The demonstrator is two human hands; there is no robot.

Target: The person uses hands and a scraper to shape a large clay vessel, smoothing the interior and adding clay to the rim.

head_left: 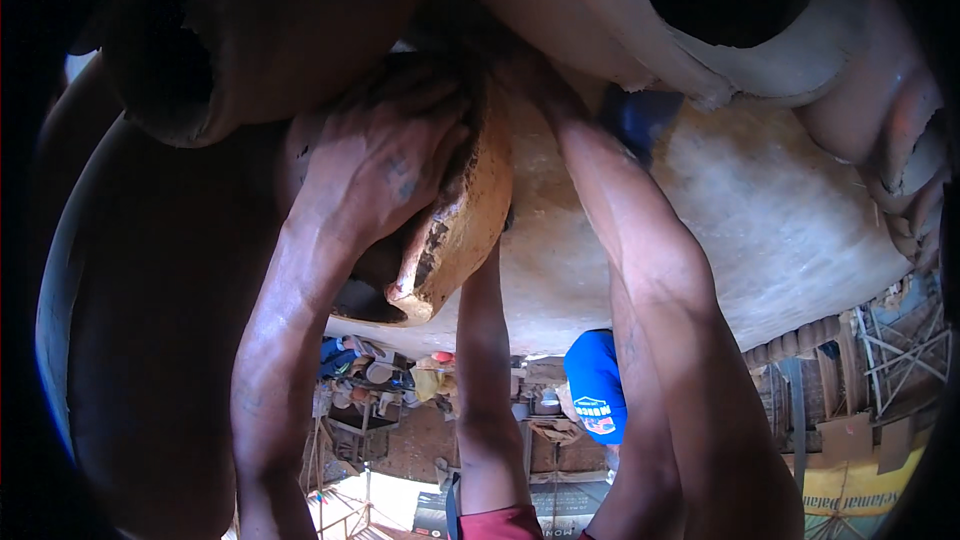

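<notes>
My left hand reaches up from the lower left, its fingers curled over the inner edge of a thick, curved tan piece with a dark hollow and a chipped rim. My right forearm rises from the lower right towards the far end of that piece. Deep shadow hides the fingers of my right hand. Another person's bare arm, with a red sleeve, comes up to the underside of the tan piece. A second arm shows partly behind my right forearm.
Large clay vessels with rough rims crowd the upper left and upper right. A broad pale curved surface lies behind the arms. Below it are a blue cap, cluttered shelves and a yellow banner.
</notes>
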